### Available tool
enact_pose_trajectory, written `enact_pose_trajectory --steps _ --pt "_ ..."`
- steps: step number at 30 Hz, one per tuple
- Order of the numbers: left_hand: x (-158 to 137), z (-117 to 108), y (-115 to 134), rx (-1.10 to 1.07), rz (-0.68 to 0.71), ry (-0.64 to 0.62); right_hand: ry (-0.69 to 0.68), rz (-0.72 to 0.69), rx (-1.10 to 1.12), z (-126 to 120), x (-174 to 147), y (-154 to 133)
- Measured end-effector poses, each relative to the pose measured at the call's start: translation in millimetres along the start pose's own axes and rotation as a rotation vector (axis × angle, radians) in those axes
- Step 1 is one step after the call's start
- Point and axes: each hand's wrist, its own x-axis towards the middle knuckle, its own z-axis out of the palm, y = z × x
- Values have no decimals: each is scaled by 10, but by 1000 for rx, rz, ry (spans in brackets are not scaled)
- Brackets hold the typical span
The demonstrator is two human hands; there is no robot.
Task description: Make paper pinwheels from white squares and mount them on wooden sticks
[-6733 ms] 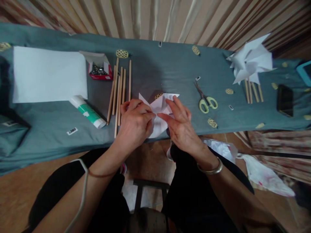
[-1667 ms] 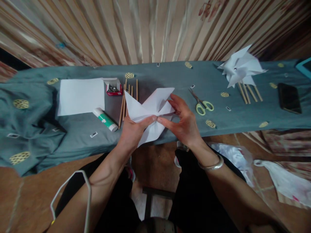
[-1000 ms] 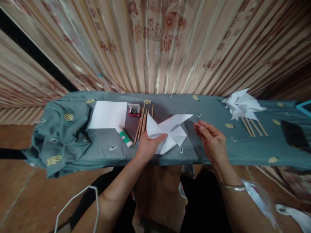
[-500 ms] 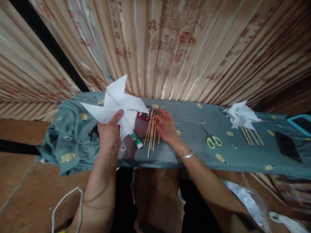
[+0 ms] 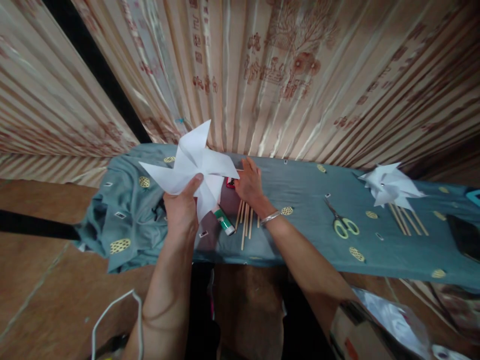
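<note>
My left hand (image 5: pixel 182 210) is closed on a white paper pinwheel (image 5: pixel 195 162), with the thumb pressed near its centre and the blades spread above the table. My right hand (image 5: pixel 248 182) is at a small red box (image 5: pixel 230 183) of small dark pieces, largely hidden by the hand and a blade tip. Its visible fingers are stretched out and slightly bent; I see nothing held in them. Below that hand lie several wooden sticks (image 5: pixel 246 222), their upper ends covered by it. A green and white glue stick (image 5: pixel 224 221) rests beside them, under the pinwheel.
Scissors (image 5: pixel 341 222) with pale green handles lie to the right. Farther right is another white pinwheel (image 5: pixel 390 185) over several sticks (image 5: pixel 408 220), near a dark phone (image 5: pixel 463 235). The grey-green cloth (image 5: pixel 300 245) is bunched at left. A curtain (image 5: pixel 240 75) hangs behind.
My right hand has moved from above the sticks up and left to the red box. My left hand still holds the pinwheel. The whole view has shifted slightly left.
</note>
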Motion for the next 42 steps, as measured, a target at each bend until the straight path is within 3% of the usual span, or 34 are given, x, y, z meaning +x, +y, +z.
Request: enact_pose_trajectory --steps 3,9,15,19,24,29,32,38,42 --pt "6 -4 -6 -4 11 -1 42 49 121 16 -3 22" --pt "-2 3 -3 61 15 0 217 282 815 -60 -181 204" --pt "-87 103 -107 126 -19 -29 226 360 998 -193 -637 567" --pt "-129 211 -159 106 4 -32 232 359 1018 -237 -683 648" --pt "-125 260 -154 119 66 -13 231 272 962 -154 -302 416" --pt "-102 225 -140 207 54 -12 187 175 481 6 -9 161" --pt "-88 207 -128 180 51 -24 176 151 360 82 23 153" --pt "-79 188 -100 176 41 -23 203 220 545 131 54 275" --pt "-94 187 -127 123 40 -25 216 227 620 -12 -192 463"
